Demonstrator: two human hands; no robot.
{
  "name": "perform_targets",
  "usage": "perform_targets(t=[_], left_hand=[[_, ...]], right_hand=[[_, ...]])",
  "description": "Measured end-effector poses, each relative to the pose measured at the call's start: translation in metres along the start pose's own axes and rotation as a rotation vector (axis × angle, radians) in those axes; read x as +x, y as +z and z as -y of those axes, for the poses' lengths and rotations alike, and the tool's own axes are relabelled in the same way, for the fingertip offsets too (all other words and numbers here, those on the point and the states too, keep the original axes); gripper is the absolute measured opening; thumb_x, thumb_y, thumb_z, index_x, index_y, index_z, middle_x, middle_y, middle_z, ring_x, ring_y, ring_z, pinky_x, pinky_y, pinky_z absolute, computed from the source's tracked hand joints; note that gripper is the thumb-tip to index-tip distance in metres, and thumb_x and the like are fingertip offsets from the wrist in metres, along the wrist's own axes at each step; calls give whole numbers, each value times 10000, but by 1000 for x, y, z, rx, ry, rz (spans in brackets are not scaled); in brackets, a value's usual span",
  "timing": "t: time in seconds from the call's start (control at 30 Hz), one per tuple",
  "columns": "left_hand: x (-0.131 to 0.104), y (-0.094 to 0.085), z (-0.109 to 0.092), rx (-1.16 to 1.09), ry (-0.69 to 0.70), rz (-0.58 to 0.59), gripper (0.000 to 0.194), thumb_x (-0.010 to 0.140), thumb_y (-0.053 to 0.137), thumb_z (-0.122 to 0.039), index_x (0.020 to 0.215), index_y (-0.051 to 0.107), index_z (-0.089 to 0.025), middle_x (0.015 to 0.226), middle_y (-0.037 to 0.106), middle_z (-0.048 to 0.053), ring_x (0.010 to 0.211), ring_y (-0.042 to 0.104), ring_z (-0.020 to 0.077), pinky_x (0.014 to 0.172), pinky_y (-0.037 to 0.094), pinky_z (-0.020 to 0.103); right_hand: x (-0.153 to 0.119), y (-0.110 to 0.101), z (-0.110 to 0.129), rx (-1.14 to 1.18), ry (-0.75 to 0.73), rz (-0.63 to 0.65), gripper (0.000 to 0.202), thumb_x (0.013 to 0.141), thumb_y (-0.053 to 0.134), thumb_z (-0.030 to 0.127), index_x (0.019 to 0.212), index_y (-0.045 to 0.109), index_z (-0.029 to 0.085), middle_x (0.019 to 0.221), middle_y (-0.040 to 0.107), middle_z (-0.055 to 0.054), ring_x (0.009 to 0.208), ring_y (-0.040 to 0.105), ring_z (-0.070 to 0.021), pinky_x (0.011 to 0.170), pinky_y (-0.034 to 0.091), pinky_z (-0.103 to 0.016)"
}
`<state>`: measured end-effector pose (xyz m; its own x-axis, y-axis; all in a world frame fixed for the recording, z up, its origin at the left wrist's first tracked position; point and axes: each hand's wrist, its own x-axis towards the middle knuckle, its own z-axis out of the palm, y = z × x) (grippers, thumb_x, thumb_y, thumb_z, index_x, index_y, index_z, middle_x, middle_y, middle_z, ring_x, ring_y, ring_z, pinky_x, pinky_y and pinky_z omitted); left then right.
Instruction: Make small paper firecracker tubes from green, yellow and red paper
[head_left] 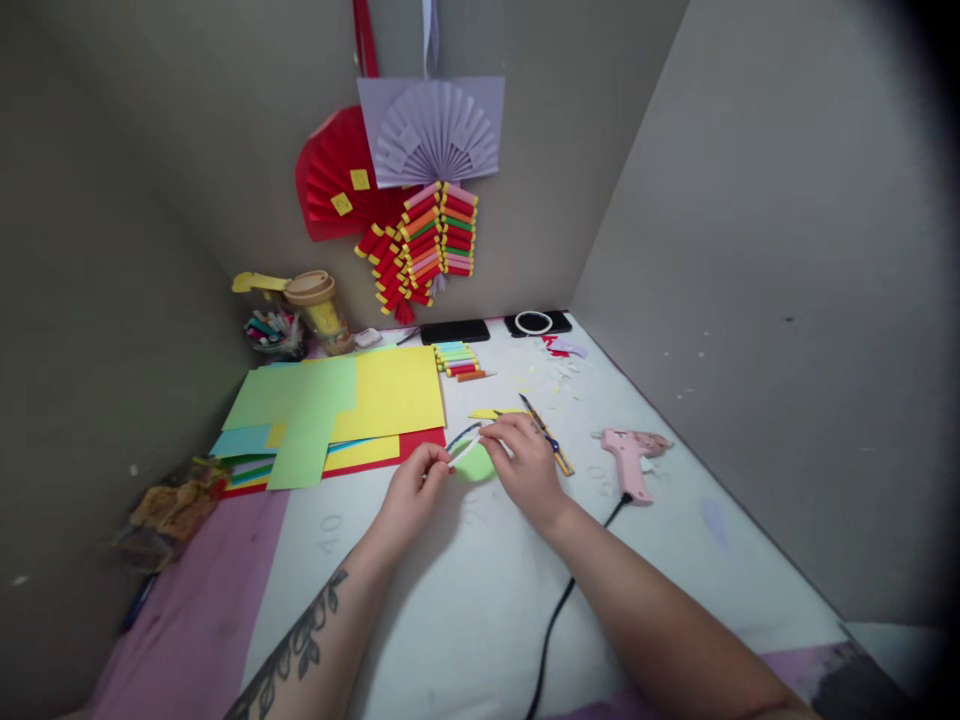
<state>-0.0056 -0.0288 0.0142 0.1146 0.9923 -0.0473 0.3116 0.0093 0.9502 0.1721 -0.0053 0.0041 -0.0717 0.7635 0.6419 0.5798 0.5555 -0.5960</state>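
Over the bench (442, 620), left grip (415, 488) and right grip (526, 468) pinch a white strip (465, 451), likely light, bendy, best held at ends.

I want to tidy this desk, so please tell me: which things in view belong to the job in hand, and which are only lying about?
Probably in the job:
- white strip, held by left hand and right hand
- green circle beneath it
- glue gun
- paper sheets

Probably just lying about:
- cup
- pen pot
- paper scraps
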Motion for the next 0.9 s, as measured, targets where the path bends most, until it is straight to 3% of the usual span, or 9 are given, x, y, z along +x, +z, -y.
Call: perform_targets(t=[0.27,0.4,0.5,0.6,0.67,0.73,0.8,0.83,0.9], left_hand=[[1,0,4,23,2,-71,186,790,537,-325,881,596,-174,795,643,21,700,571,145,615,410,230],[-2,1,0,-9,-42,-183,204,783,546,-316,910,600,-165,735,648,14,610,574,131,582,440,228],[-1,-8,-1,18,-41,-286,189,775,559,-301,898,610,-167,667,637,-5,563,571,119,570,451,218],[5,-30,4,103,-22,-463,213,785,553,-320,919,629,-173,703,660,7,611,608,134,598,476,223],[10,-44,9,150,-34,-542,252,804,532,-339,974,628,-179,845,695,37,677,643,152,641,501,246],[15,-51,14,328,-82,-539,271,799,545,-336,992,644,-174,888,705,64,755,663,193,715,514,295],[17,-47,18,503,-50,-505,308,793,572,-326,1044,646,-163,951,703,98,834,660,226,780,512,343],[17,-42,19,556,26,-473,298,806,563,-300,1055,648,-160,1005,694,111,878,652,229,811,507,354],[13,-28,20,614,263,-290,240,842,506,-215,1011,671,-174,1087,676,104,964,627,214,869,490,351]], right_hand=[[6,-9,-2,-75,-36,-38,141,877,495,193,812,617,219,833,604,-55,872,561,-198,813,451,-363],[4,-14,6,-63,-82,-26,135,858,497,159,791,597,221,821,599,-49,850,547,-195,805,441,-359],[5,-19,11,-11,-102,21,134,845,485,139,781,575,215,809,590,-47,850,545,-195,802,438,-354],[9,-25,7,56,55,-17,125,842,465,164,750,538,208,800,568,-46,813,547,-187,731,451,-324],[11,-26,-2,91,221,-36,107,836,467,194,747,524,206,821,573,-47,797,555,-183,672,456,-300],[10,-22,-11,119,349,53,50,818,481,208,826,531,203,890,598,-55,808,579,-186,671,474,-304],[6,-13,-18,124,436,193,184,793,486,180,975,512,192,1015,604,-86,863,606,-200,732,498,-339],[3,-8,-20,118,466,248,257,783,479,157,1039,487,185,1078,591,-108,901,613,-208,772,501,-361],[-3,1,-21,122,505,307,348,773,453,115,1115,439,177,1180,547,-142,976,614,-218,845,493,-392]])
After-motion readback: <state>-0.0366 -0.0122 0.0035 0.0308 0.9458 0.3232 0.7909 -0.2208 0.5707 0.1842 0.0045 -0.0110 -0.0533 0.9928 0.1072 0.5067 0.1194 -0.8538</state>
